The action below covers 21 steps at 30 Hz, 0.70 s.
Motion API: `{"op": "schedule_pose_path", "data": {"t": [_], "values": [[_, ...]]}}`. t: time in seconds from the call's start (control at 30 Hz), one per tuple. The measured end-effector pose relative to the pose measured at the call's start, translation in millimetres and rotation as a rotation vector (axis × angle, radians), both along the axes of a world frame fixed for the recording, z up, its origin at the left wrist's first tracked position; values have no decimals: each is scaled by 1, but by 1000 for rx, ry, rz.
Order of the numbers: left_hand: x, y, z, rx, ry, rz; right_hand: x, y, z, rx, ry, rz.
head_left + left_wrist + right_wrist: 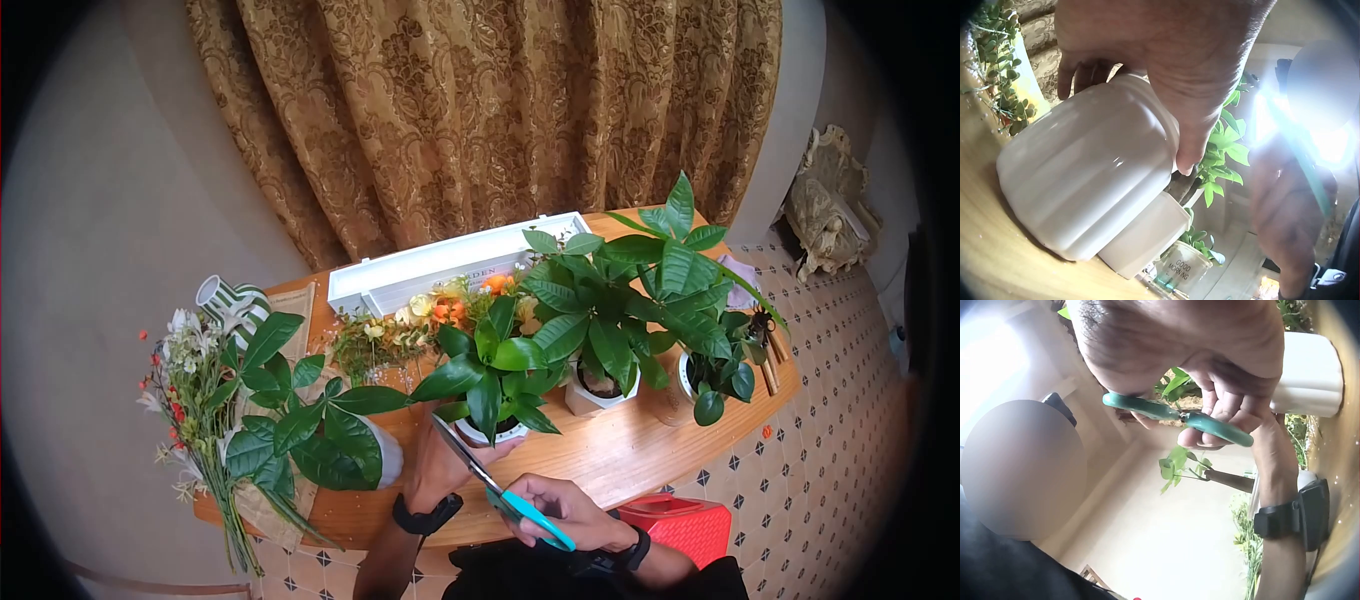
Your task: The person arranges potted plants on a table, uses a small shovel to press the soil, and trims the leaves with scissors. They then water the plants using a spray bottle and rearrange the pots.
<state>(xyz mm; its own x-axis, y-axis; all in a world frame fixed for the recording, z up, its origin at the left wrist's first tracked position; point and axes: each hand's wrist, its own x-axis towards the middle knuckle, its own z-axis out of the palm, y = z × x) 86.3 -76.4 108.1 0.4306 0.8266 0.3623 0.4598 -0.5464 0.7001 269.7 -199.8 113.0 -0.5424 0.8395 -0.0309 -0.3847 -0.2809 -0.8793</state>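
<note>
My left hand [437,462] grips a white ribbed pot [1091,169] near the front edge of the table. In the left wrist view the thumb lies at its rim and the other fingers reach round the far side. A leafy green plant [487,375] grows from this pot. My right hand [565,508] holds scissors [538,522] by their teal handles. Their metal blades point up and left, overlapping the left hand in the head view. In the right wrist view both teal loops show under the right hand's fingers.
A white planter box [440,265] lies at the back, with orange and yellow flowers [450,312] before it. Larger potted plants [620,300] stand to the right. Leftward are another potted plant [310,440], a striped vase [237,303] and bundled flowers [185,345]. A red stool [683,525] stands beside the table.
</note>
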Motion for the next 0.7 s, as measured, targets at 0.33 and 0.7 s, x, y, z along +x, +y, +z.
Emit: {"op": "schedule_pose_path", "data": {"t": [0.33, 0.7], "values": [[4, -5, 14, -85, 63, 37, 21, 1, 16, -54, 187, 45], [-2, -2, -5, -119, -11, 24, 20, 2, 16, -146, 143, -29]]}}
